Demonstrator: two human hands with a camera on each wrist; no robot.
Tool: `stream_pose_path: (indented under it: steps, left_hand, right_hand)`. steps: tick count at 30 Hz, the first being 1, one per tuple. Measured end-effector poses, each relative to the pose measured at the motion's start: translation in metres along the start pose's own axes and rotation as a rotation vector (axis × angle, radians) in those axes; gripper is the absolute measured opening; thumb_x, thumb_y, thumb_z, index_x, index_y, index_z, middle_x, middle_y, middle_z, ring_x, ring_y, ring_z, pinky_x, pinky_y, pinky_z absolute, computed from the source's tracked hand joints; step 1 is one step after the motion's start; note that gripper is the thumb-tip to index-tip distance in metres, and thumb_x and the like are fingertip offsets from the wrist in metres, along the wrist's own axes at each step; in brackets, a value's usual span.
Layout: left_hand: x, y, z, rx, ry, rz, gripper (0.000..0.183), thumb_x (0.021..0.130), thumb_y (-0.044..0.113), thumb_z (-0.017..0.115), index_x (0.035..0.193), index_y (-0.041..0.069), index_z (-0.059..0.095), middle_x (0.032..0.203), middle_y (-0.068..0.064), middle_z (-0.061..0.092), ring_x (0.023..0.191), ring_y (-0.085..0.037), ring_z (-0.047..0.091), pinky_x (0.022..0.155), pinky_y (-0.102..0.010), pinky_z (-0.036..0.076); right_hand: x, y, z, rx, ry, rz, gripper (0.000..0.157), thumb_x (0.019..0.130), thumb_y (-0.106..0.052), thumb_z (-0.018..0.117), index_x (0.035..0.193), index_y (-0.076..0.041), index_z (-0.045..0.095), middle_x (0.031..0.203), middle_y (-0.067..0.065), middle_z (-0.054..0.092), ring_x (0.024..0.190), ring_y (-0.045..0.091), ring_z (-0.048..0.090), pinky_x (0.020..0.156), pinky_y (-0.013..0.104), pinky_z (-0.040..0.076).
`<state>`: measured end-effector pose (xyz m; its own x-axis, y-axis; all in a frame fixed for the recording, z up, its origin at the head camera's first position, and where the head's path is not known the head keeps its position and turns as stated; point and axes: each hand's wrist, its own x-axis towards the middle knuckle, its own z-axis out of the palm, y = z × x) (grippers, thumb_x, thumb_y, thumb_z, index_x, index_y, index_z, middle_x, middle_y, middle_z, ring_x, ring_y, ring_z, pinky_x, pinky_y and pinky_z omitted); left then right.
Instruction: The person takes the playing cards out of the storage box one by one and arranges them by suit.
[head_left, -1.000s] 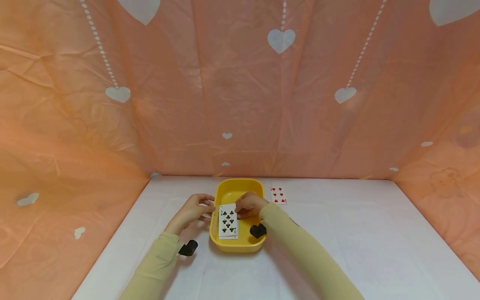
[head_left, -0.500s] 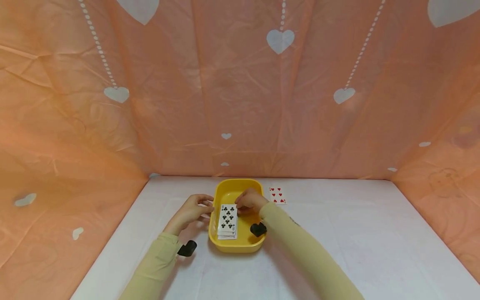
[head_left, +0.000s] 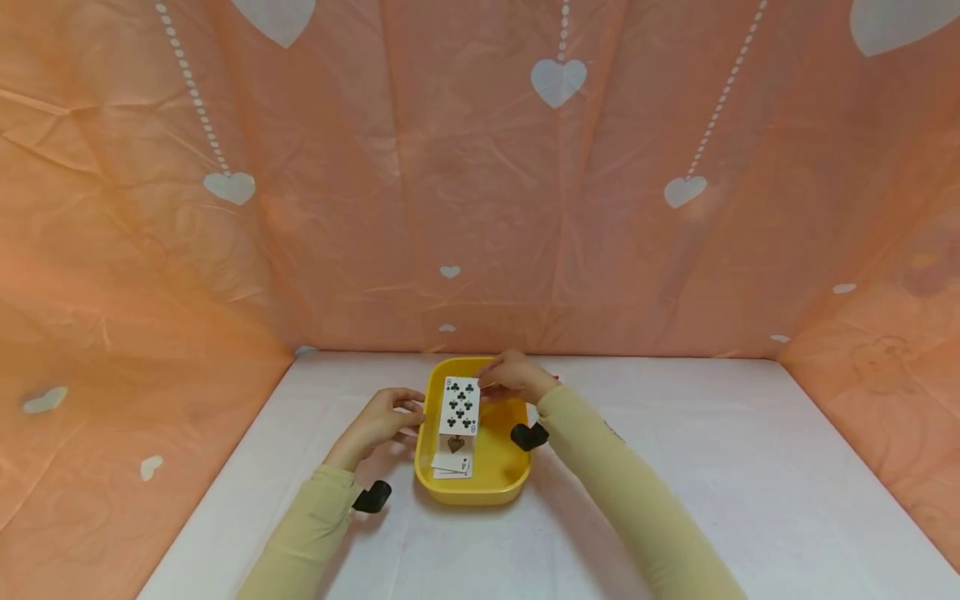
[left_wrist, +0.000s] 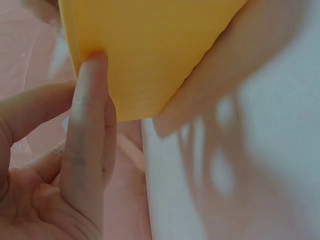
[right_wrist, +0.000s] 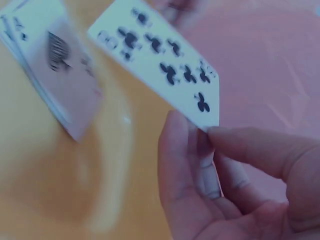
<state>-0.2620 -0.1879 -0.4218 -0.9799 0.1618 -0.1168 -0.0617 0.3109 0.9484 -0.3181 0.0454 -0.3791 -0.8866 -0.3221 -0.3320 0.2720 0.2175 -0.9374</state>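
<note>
My right hand (head_left: 517, 377) pinches the eight of clubs (head_left: 460, 406) by its edge between thumb and fingers, held raised over the yellow tray (head_left: 474, 497). Below it, inside the tray, lies a small pile of playing cards (head_left: 453, 465); the ace of spades (right_wrist: 59, 52) faces up on top in the right wrist view. At the tray's left side, my left hand (head_left: 384, 422) rests its fingertips against the outer wall. The left wrist view shows one nearly straight finger (left_wrist: 87, 95) pressing the yellow wall, with nothing gripped.
Right of the tray, the six of hearts on the table is mostly hidden by my right arm; one white bit of the card (head_left: 532, 414) shows. A white cloth covers the table (head_left: 675, 467). An orange curtain with hearts (head_left: 480, 183) encloses the back and sides.
My right hand has lifted the eight of clubs off the pile and moved it up and away, uncovering the ace of spades. My left hand has stayed at the tray's side.
</note>
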Motion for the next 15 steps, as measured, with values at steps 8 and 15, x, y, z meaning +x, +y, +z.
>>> stream_pose_path:
  steps: [8, 15]
  left_hand:
    - [-0.001, 0.000, -0.001, 0.011, -0.015, 0.009, 0.037, 0.088, -0.004, 0.061, 0.122, -0.014, 0.051, 0.093, -0.017, 0.057, 0.073, -0.027, 0.068, 0.063, -0.036, 0.056]
    - [0.001, 0.000, -0.001, 0.020, -0.003, -0.018, 0.038, 0.088, -0.003, 0.063, 0.123, -0.011, 0.052, 0.095, -0.017, 0.058, 0.073, -0.025, 0.067, 0.066, -0.038, 0.056]
  right_hand:
    - [-0.014, -0.015, -0.057, 0.013, 0.018, -0.060, 0.031, 0.091, 0.001, 0.059, 0.119, 0.012, 0.056, 0.094, 0.015, 0.063, 0.077, 0.021, 0.064, 0.087, 0.041, 0.051]
    - [-0.026, -0.003, -0.114, 0.071, 0.053, -0.059, 0.033, 0.094, 0.000, 0.055, 0.123, 0.013, 0.049, 0.093, 0.009, 0.061, 0.080, 0.017, 0.062, 0.092, 0.041, 0.047]
